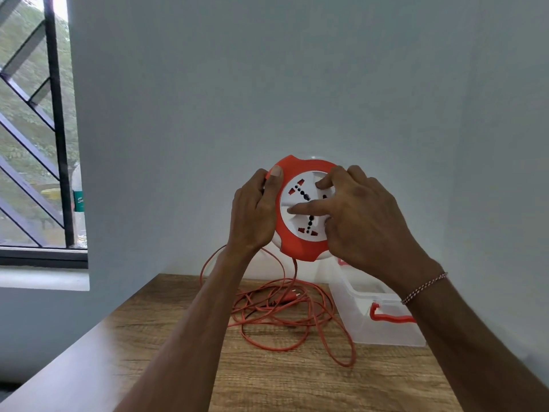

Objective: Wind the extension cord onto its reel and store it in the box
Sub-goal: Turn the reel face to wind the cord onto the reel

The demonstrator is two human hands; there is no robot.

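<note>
Right hand hides part of the reel face.

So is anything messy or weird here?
Yes: the orange cord lies in a loose tangle on the table, not wound up. The left hand holds the reel in the air; the right hand presses its white face. The box looks fine.

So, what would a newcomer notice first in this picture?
The orange and white reel, held up before the grey wall: the left hand grips its edge, the right hand has fingers on its white socket face. Below, a loose tangle of orange cord lies on the wooden table, with one strand rising to the reel. A clear box stands to the right of the cord.
</note>
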